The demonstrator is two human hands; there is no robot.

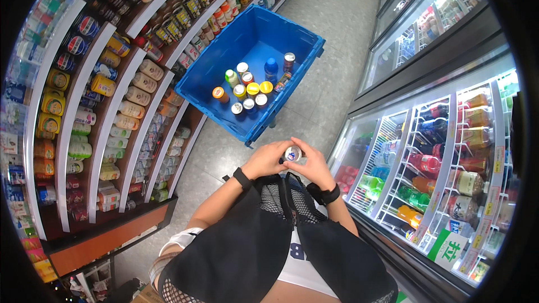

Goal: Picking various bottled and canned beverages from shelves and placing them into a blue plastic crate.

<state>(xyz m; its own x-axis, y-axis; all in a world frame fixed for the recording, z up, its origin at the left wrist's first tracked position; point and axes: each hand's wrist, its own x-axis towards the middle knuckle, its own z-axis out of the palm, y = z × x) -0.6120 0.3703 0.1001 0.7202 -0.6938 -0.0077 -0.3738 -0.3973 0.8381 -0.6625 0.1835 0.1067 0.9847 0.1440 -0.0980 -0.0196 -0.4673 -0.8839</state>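
Holding one small silver-topped can [292, 154] between both hands, left hand [268, 160] and right hand [312, 166] each wrapped on it, near the chest, just near-side of the blue crate [216, 81]; loose fingertip grip could drop it on the floor.

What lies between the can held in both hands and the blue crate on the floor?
In the head view, only bare grey floor tile separates the can from the near rim of the blue crate.

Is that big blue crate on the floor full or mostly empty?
Mostly empty. The blue crate holds only a small cluster of upright bottles and cans near one end, with much of its bare blue bottom showing.
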